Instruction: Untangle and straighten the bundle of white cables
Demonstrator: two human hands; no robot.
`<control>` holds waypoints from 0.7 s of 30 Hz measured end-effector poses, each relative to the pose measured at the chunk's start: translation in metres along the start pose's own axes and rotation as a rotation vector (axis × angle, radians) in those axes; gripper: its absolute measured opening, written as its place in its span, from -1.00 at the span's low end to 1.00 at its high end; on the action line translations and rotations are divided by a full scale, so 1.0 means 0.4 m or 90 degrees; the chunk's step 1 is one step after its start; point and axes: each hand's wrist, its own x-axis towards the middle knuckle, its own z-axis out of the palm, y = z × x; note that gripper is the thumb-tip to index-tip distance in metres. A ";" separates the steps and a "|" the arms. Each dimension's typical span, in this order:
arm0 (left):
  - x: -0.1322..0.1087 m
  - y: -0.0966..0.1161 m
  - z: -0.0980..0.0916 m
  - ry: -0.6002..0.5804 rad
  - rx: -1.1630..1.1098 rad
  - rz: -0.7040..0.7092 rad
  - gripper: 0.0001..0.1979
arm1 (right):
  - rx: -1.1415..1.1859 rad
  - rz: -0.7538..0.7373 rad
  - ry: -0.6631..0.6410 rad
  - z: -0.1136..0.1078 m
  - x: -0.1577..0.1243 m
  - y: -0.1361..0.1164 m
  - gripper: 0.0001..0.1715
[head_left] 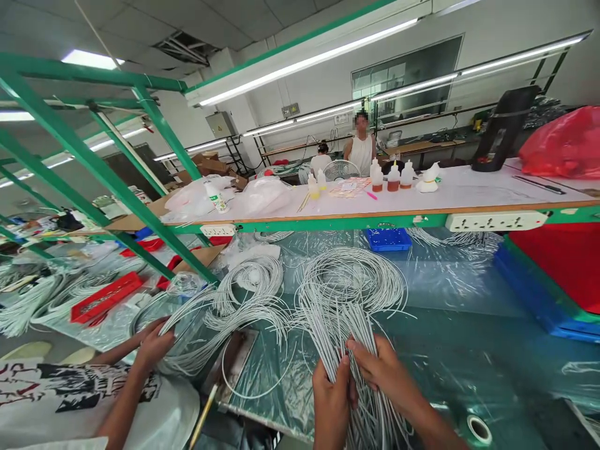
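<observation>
Many thin grey-white cables form a thick bundle [363,322] that runs down between my hands to the bottom of the view. My left hand [332,387] is closed round the left part of the bundle, thumb up. My right hand [382,369] grips the right part, its thumb and fingers close to my left thumb. Beyond my hands lies a large coil of the same cables [354,275], and a smaller coil [253,278] is to its left. Both rest on the table's plastic-covered surface [450,337].
At the left, a co-worker's hands [157,340] hold another cable bundle. A shelf [290,215] with bottles [392,177] crosses above the table. Stacked trays [553,281] stand right, a blue tray [388,239] lies behind, and a roll [479,429] is at lower right.
</observation>
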 end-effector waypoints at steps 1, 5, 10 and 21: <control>0.001 0.002 -0.001 -0.005 0.001 -0.004 -0.45 | -0.016 0.001 -0.010 -0.004 0.002 0.000 -0.30; -0.002 0.000 -0.001 -0.024 -0.006 -0.006 -0.48 | -0.068 0.008 -0.010 -0.012 0.002 -0.005 -0.36; -0.017 -0.001 0.004 -0.034 0.010 0.001 -0.50 | -0.081 0.024 -0.038 -0.009 -0.013 -0.016 -0.36; 0.017 0.001 -0.014 0.030 0.042 0.077 -0.53 | 0.038 -0.038 0.043 -0.022 0.009 -0.026 -0.32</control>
